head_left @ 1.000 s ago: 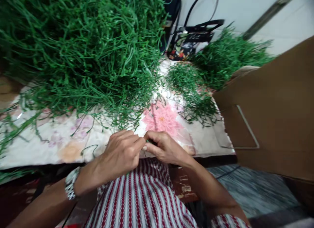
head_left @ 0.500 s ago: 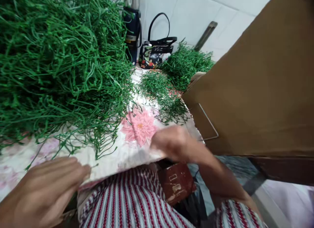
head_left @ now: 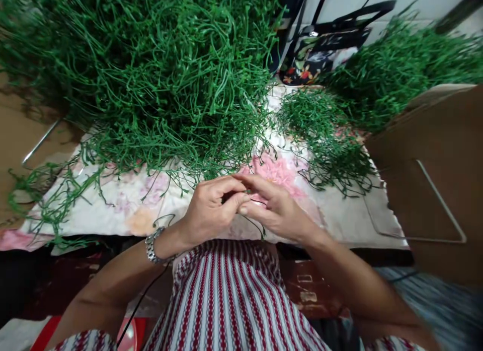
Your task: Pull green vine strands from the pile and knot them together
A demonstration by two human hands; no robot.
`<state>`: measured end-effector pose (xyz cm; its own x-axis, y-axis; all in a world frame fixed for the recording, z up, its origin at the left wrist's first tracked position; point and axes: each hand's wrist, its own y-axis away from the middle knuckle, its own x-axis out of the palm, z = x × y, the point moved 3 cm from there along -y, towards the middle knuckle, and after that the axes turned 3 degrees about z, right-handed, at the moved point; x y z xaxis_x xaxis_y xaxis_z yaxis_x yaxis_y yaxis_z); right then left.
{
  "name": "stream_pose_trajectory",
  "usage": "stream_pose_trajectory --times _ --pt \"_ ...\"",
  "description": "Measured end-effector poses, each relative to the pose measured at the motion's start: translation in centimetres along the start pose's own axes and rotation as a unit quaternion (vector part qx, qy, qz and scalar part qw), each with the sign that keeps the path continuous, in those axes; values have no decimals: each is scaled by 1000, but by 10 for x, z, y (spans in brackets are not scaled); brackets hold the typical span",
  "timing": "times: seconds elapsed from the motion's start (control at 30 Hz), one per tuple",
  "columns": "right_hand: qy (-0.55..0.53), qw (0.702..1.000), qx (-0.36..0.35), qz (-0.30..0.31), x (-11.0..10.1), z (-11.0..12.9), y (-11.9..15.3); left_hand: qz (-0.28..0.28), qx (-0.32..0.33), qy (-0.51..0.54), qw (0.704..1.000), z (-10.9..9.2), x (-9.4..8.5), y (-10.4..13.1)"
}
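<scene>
Over the table's front edge, my left hand and my right hand meet, with fingertips and thumbs pinched together. Between them is a thin green stem, mostly hidden by the fingers, its curved end hanging below my right thumb. Which fingers bear it is hard to see. Behind the hands rises a large heap of tangled green stems, thin and branched, with small knobbed tips. To the right of it lies a smaller loose pile of similar stems.
A flowered cloth covers the table. Cardboard with a metal wire handle stands on the right and another cardboard piece on the left. Farther back are a floral handbag and another green heap.
My view has swung left. Both hands, apart and blurred before, have come together in the middle, now around a green stem.
</scene>
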<state>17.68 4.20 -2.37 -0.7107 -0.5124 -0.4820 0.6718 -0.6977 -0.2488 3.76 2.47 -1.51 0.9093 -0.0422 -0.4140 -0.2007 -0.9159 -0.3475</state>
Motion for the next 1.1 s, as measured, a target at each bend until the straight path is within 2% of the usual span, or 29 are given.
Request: stream_pose_trajectory --times 0.1,0.2,0.33,0.43,0.53,0.63,0.73,0.9,1.0,1.1 --pt "-21 1000 -1 -10 17 -5 -1 -15 0 14 1000 3 0 5" --pt "-8 1000 3 -20 18 -9 2 11 -24 36 999 8 -1 9" --pt "65 997 -10 -47 16 -4 8 42 -72 56 995 13 -4 15" --pt "131 986 -32 -94 17 1 11 28 -55 21 998 10 -6 17" --pt "154 982 -45 -100 18 0 11 27 -14 -44 999 5 -7 17" --pt "156 984 -49 -65 17 -3 11 86 21 -83 993 3 -7 16" --pt "178 982 -63 -26 17 -4 11 139 29 -105 984 2 -8 14" --pt "228 970 -79 26 18 -1 12 173 53 -158 971 2 -10 13" --pt "220 967 -99 77 17 5 13 177 117 -138 967 -2 -10 18" --pt "161 964 -168 132 16 17 17 195 199 -78 957 -8 -7 30"
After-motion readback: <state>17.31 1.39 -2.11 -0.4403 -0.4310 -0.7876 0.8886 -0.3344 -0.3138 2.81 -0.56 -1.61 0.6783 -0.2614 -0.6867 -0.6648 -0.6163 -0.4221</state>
